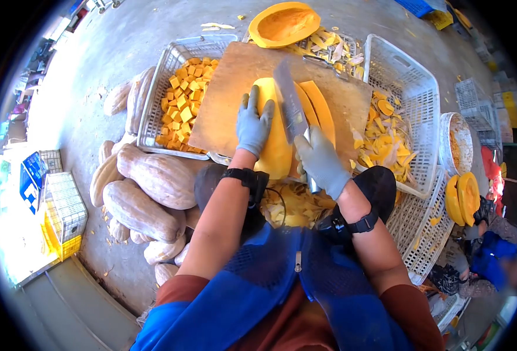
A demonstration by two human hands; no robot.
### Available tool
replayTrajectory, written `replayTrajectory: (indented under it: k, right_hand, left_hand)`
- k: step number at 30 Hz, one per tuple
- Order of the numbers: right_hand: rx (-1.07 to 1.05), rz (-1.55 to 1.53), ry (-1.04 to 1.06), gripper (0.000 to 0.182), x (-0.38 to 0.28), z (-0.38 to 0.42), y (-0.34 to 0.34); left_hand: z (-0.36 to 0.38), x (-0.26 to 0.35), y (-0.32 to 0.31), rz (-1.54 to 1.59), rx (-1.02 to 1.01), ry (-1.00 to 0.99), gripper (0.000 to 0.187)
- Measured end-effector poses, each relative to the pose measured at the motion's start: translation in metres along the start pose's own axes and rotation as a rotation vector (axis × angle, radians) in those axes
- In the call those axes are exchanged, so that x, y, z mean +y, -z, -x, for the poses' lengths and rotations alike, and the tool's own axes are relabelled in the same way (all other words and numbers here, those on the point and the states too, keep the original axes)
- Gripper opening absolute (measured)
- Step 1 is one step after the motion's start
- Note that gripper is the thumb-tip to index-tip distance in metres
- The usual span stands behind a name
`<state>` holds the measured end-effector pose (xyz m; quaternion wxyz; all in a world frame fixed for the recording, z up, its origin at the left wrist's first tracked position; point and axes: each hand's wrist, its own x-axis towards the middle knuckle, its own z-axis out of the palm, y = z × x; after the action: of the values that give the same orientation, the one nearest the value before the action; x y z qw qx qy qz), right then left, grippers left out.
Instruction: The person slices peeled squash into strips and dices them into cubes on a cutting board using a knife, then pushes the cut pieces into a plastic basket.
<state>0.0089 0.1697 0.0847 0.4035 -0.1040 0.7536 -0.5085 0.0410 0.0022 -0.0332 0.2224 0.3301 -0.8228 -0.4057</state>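
On a wooden cutting board [226, 88] lies a large peeled pumpkin piece [274, 149]. My left hand [254, 124], in a grey glove, rests on its left side with the fingers apart. My right hand [321, 161], also gloved, is wrapped round the handle of a wide-bladed knife [291, 99]. The blade stands at the right side of the piece, between it and the cut pumpkin slices [320, 108]. Whether the edge is in the flesh cannot be made out.
Left of the board, a crate [145, 126] holds orange cubes. Whole pumpkins [159, 175] lie on the floor at left. Peelings fill part of a right-hand crate [431, 111]. A hollowed half [285, 24] lies beyond the board. Another person [495, 257] is at far right.
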Motion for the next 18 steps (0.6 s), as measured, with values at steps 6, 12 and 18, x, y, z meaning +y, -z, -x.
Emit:
replayTrajectory:
  k: [6,12,18]
  right_hand:
    - [0.013,0.059,-0.078,0.023,-0.013,-0.002,-0.013]
    - [0.003,0.220,-0.052,0.024,-0.020,-0.015,-0.022]
    - [-0.055,0.267,-0.096,0.025,-0.034,-0.020,-0.015]
  left_hand:
    - [-0.001,-0.004,-0.002,-0.046,-0.022,0.013,0.066]
    - [0.000,0.002,0.001,-0.013,-0.036,0.067,0.067]
    - [0.003,0.006,-0.002,0.002,-0.007,0.120,0.066]
